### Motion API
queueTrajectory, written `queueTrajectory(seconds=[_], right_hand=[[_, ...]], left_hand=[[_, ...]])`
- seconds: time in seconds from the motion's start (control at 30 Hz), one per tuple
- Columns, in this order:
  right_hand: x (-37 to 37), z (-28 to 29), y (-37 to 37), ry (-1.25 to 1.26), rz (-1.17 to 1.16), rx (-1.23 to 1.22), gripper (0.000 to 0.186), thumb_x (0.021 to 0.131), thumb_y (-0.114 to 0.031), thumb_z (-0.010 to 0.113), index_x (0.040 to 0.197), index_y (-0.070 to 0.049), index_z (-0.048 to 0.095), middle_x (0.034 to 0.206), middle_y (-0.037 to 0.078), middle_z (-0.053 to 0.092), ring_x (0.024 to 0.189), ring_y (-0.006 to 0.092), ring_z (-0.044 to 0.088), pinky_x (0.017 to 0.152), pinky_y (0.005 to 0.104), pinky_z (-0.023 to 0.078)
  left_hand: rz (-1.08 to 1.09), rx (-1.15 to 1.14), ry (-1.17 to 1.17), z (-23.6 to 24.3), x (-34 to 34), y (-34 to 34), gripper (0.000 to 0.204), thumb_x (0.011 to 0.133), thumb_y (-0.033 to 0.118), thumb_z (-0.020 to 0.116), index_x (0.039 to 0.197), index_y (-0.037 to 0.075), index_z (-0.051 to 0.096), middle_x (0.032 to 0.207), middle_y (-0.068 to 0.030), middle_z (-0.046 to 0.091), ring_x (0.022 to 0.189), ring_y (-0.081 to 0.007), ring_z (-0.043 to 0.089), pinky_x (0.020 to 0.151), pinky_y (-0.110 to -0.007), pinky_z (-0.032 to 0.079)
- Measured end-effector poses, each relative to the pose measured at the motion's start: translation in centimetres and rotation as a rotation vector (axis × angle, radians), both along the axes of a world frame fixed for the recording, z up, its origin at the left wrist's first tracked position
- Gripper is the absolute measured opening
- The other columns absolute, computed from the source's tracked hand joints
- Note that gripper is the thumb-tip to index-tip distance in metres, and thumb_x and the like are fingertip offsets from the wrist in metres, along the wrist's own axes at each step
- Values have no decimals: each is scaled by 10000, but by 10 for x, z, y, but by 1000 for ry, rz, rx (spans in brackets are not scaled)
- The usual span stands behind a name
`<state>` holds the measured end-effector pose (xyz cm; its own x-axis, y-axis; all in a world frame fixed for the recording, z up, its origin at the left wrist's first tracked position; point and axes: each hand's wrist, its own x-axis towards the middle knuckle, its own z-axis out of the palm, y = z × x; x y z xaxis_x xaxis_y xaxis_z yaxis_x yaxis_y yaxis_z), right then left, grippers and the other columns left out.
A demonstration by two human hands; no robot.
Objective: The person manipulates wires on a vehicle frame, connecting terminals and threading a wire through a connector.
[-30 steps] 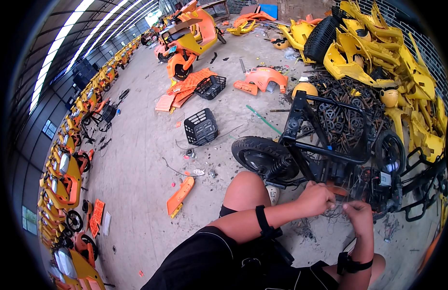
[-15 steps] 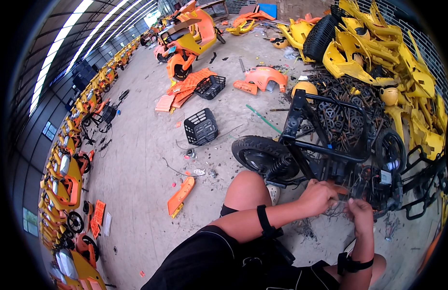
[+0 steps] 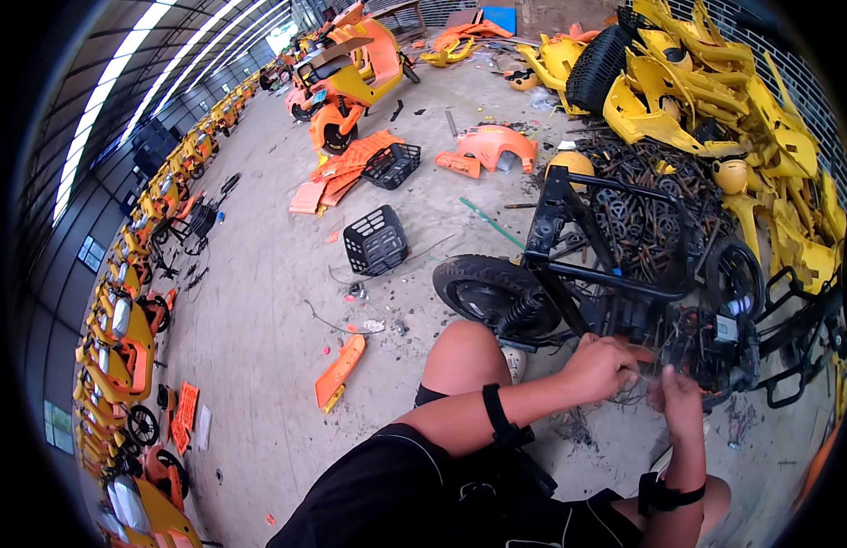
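A stripped black scooter frame (image 3: 615, 285) stands before me, its wheel with a black tyre (image 3: 483, 283) on the left. At its near side a tangle of thin wires (image 3: 644, 376) hangs out by the dark components. My left hand (image 3: 601, 370) is closed in a pinch on the wires. Close on its right, my right hand (image 3: 677, 399) is also closed, fingertips pinching the wires. A small orange piece beside my left fingers is too blurred to name. My forearms each wear a black strap.
Behind the frame lies a heap of dark metal parts (image 3: 638, 205), with yellow body panels (image 3: 661, 114) piled beyond. Black baskets (image 3: 376, 240) and orange panels (image 3: 341, 370) lie on the concrete floor. Rows of scooters (image 3: 126, 356) line the left wall.
My right hand has shifted slightly up and its fingers have turned a little. The left hand stays almost in place. The whole view has moved slightly.
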<state>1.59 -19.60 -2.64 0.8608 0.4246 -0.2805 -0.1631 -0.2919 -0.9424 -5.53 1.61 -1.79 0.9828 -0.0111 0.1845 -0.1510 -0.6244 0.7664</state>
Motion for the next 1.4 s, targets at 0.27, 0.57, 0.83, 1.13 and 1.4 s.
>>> queueTrajectory(seconds=[0.27, 0.57, 0.83, 1.13, 1.4], right_hand=[[-17, 17, 12, -438, 166, 2, 368, 775, 20, 740, 1108, -11, 588, 976, 52, 605, 733, 108, 523, 650, 255, 447], [-19, 22, 20, -834, 152, -194, 91, 835, 5, 666, 861, 11, 579, 843, 135, 581, 730, 294, 586, 651, 363, 469], [-11, 9, 12, -730, 96, -175, 204, 953, -112, 589, 804, 21, 547, 735, 125, 567, 650, 238, 547, 613, 342, 440], [1, -4, 3, -265, -81, -6, 336, 1016, -236, 551, 772, -8, 580, 690, 5, 543, 594, 74, 448, 545, 254, 375], [-11, 26, 15, -699, 102, -138, 92, 817, 35, 690, 877, 12, 623, 820, 72, 591, 684, 138, 515, 607, 263, 411]], left_hand=[[0, -31, 3, -1, -1, -2, 136, 823, 245, 723, 893, 130, 736, 918, -49, 708, 991, -252, 623, 915, -408, 378], [-41, -144, 54, -1, 3, 0, 163, 840, 260, 712, 892, 107, 727, 897, -65, 705, 952, -282, 630, 880, -426, 415], [-56, -61, -83, 5, 0, 2, 173, 867, 266, 688, 906, 98, 711, 898, -65, 697, 942, -288, 620, 885, -429, 409], [-21, -49, -122, 7, 1, 6, 184, 890, 248, 663, 915, 68, 692, 882, -89, 690, 903, -310, 631, 845, -438, 440], [-34, -60, -57, 4, 1, 11, 185, 902, 239, 652, 908, 57, 686, 824, -103, 687, 842, -327, 649, 808, -447, 448]])
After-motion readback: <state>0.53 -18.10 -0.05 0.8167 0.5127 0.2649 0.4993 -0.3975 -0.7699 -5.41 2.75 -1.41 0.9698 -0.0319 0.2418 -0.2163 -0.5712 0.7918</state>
